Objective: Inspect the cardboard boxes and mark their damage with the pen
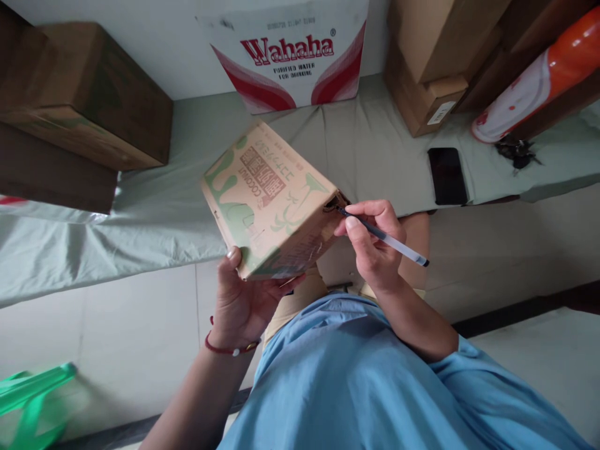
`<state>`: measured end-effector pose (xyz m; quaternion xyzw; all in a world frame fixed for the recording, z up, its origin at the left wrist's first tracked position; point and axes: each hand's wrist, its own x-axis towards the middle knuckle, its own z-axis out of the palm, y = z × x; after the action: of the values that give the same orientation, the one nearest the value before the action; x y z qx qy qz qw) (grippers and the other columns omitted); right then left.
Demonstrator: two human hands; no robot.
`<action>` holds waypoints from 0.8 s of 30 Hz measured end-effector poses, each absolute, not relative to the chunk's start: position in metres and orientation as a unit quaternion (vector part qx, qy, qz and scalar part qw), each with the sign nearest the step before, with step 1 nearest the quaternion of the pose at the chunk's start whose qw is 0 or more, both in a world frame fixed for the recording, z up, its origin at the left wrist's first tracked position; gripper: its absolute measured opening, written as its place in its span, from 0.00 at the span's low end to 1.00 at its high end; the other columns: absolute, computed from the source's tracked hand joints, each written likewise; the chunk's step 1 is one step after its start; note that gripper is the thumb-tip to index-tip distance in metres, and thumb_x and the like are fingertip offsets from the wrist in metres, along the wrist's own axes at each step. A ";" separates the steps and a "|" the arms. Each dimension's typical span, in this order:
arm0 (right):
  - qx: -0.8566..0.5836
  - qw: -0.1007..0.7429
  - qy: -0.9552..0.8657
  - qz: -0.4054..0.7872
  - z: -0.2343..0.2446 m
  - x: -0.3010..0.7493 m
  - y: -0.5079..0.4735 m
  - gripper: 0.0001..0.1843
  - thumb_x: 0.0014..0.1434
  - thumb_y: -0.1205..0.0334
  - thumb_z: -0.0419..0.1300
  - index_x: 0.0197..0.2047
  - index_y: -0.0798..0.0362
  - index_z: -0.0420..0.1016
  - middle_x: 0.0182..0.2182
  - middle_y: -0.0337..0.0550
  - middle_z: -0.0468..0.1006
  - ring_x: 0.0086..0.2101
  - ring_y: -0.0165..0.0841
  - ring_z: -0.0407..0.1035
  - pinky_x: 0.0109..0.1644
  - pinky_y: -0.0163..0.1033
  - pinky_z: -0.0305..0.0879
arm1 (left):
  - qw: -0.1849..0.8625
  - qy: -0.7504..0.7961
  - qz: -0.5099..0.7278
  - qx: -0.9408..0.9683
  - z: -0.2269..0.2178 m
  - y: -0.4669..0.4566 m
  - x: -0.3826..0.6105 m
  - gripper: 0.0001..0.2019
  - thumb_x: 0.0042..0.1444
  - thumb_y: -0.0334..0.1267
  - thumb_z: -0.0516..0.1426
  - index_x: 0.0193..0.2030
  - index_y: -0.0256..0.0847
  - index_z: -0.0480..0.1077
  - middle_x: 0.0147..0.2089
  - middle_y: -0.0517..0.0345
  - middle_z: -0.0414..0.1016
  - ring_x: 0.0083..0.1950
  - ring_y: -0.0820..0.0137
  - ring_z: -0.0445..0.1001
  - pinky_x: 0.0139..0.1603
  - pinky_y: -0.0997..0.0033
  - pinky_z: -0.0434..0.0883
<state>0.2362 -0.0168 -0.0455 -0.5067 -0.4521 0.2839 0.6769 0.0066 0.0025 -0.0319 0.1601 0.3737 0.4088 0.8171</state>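
Observation:
My left hand (pixel 241 300) grips a small cardboard box (pixel 269 200) printed in green with "COCONUT" lettering, holding it from below, thumb on its near face. It is tilted in the air above my lap. My right hand (pixel 372 240) pinches a clear pen (pixel 389 240) with a dark cap end. The pen's tip touches the box's right corner, where the cardboard looks torn open. A red string bracelet sits on my left wrist.
A green-covered bed (pixel 154 206) lies ahead. On it stand a white Wahaha water carton (pixel 290 56), brown cardboard boxes at left (pixel 89 94) and right (pixel 429 62), a black phone (pixel 447 176), keys (pixel 518 153) and an orange-white bottle (pixel 539 78). A green bag (pixel 28 400) is lower left.

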 end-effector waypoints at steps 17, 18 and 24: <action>-0.629 0.653 -0.400 0.133 -0.078 0.284 -0.033 0.11 0.73 0.51 0.65 0.51 0.48 0.78 0.32 0.37 0.81 0.32 0.33 0.78 0.39 0.38 0.75 | 0.796 0.377 0.450 0.148 -0.034 -0.006 0.011 0.34 0.57 0.58 0.72 0.70 0.57 0.75 0.67 0.51 0.83 0.58 0.48 0.86 0.54 0.43 0.88; -0.646 0.628 -0.416 0.121 -0.082 0.291 -0.033 0.12 0.73 0.50 0.64 0.51 0.48 0.78 0.32 0.38 0.82 0.33 0.33 0.79 0.40 0.38 0.75 | 0.800 0.370 0.449 0.148 -0.034 -0.005 0.008 0.35 0.56 0.59 0.72 0.69 0.56 0.75 0.67 0.51 0.83 0.59 0.47 0.85 0.54 0.42 0.87; -0.744 0.359 -0.558 0.081 -0.100 0.329 -0.009 0.16 0.76 0.55 0.55 0.55 0.53 0.80 0.37 0.49 0.87 0.38 0.39 0.82 0.44 0.41 0.72 | 0.855 0.301 0.405 0.114 -0.051 -0.007 -0.010 0.40 0.54 0.70 0.67 0.69 0.54 0.75 0.70 0.44 0.79 0.65 0.38 0.81 0.60 0.32 0.82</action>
<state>0.3285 -0.0089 -0.0995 -0.7439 -0.5582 0.0806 0.3585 -0.0100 -0.0072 -0.0507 0.1143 0.3013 0.4053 0.8555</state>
